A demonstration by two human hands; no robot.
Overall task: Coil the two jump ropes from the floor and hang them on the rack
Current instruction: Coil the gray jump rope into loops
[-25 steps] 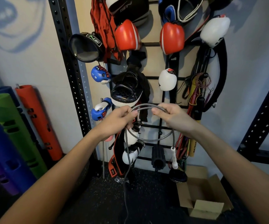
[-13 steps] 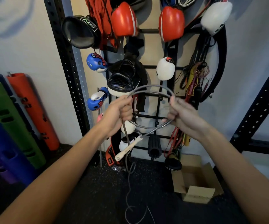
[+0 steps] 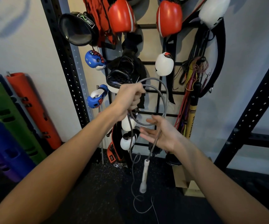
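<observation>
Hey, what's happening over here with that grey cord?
A person is coiling a grey jump rope in front of a wall rack hung with boxing gloves. The left hand grips the loops; the right hand is open just below them, palm up. The white handle dangles, and the rest of the rope trails on the dark floor. Nothing is hung yet.

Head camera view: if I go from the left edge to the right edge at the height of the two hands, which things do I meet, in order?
Green roll → orange roll → black perforated upright → blue boxing glove → left hand → grey jump rope → yellow stick → dark perforated post.
</observation>
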